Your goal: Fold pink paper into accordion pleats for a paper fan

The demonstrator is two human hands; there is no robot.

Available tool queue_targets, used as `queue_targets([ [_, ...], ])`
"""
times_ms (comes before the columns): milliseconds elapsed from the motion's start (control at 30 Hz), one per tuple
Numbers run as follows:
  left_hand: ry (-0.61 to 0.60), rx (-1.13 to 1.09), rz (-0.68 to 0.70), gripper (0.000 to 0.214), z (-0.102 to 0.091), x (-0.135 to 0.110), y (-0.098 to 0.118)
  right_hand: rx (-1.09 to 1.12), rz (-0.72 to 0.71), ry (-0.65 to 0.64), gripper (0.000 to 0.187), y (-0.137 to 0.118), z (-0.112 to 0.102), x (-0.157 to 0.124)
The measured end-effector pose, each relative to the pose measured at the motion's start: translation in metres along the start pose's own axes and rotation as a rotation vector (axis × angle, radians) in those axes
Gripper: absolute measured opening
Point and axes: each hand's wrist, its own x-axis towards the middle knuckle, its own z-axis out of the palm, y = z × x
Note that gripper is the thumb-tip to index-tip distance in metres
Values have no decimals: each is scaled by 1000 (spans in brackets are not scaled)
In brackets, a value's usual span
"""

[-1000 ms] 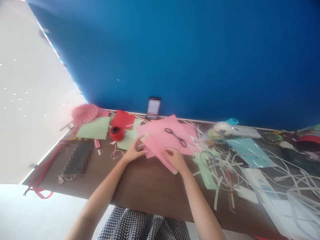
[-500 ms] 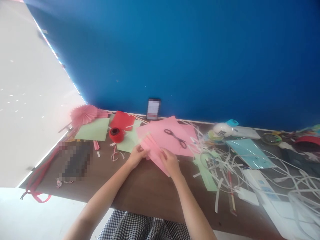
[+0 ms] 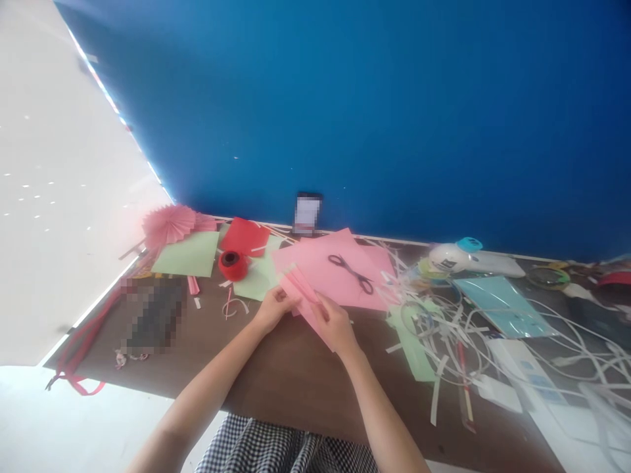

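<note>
Between my hands is a strip of pleated pink paper (image 3: 302,289), slanting from upper left to lower right above the table's front half. My left hand (image 3: 274,307) pinches its left edge with thumb and fingertips. On the other side, my right hand (image 3: 332,320) grips the strip, fingers closed over the folds and hiding part of them. Just behind lie flat pink sheets (image 3: 335,246), with black-handled scissors (image 3: 351,273) resting half open on top. A pink paper fan rosette (image 3: 168,226) stands at the far left of the table.
A red tape roll (image 3: 233,265), a red sheet (image 3: 245,236) and a green sheet (image 3: 190,255) lie left. To the right are tangled white cables and paper strips (image 3: 444,328), a glue bottle (image 3: 446,257) and a blue packet (image 3: 503,305). A phone (image 3: 306,213) leans against the blue wall.
The view has shifted slightly. My left hand has moved a little down along the pleated paper's edge, and the folds by my right hand look more gathered.
</note>
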Motion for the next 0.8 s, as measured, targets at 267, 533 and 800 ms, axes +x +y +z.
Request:
queue_targets([
  [267, -29, 92, 51, 32, -5, 1, -3, 95, 8, -52, 31, -8, -1, -1],
  [533, -7, -32, 4, 31, -3, 0, -1, 183, 49, -47, 23, -11, 0, 0],
  [800, -19, -81, -39, 32, 1, -3, 10, 114, 80, -6, 25, -4, 4, -2],
])
